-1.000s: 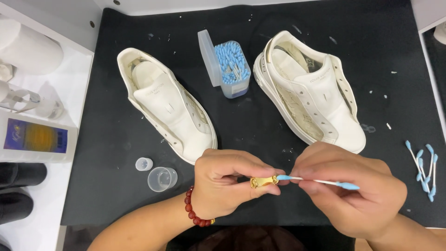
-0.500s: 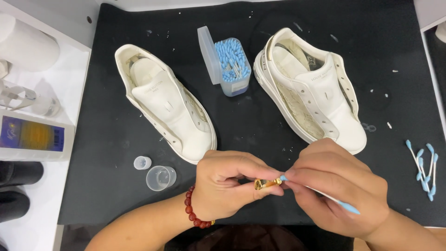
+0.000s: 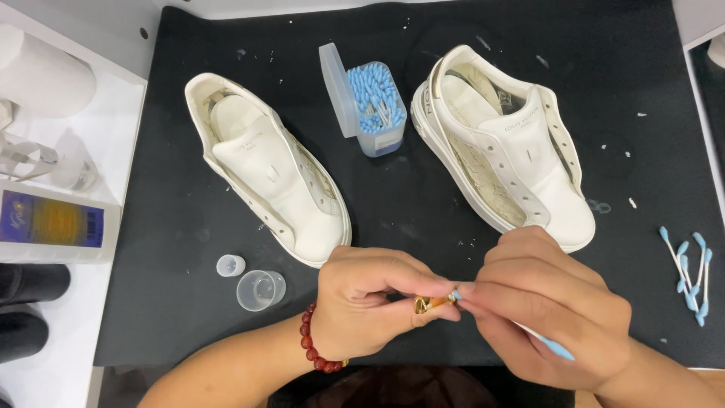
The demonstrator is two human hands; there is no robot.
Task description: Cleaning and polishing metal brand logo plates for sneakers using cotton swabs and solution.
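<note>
My left hand (image 3: 371,302), with a red bead bracelet at the wrist, pinches a small gold metal piece (image 3: 429,304) between thumb and fingers. My right hand (image 3: 545,302) grips a blue-tipped cotton swab (image 3: 550,347); one tip presses against the gold piece, the other tip sticks out below the hand. Both hands meet at the near edge of the black mat (image 3: 408,204). Two white laceless sneakers lie beyond them, one on the left (image 3: 264,166) and one on the right (image 3: 502,143).
An open clear box of blue swabs (image 3: 370,102) stands between the sneakers. Two small clear cups (image 3: 253,283) sit left of my left hand. Several used swabs (image 3: 689,273) lie at the mat's right edge. A bottle (image 3: 53,223) and dark containers (image 3: 30,283) occupy the white shelf at left.
My right hand has slid along the swab toward the gold piece, so less of the swab shows. Its free tip now points down to the right. The left hand stayed put.
</note>
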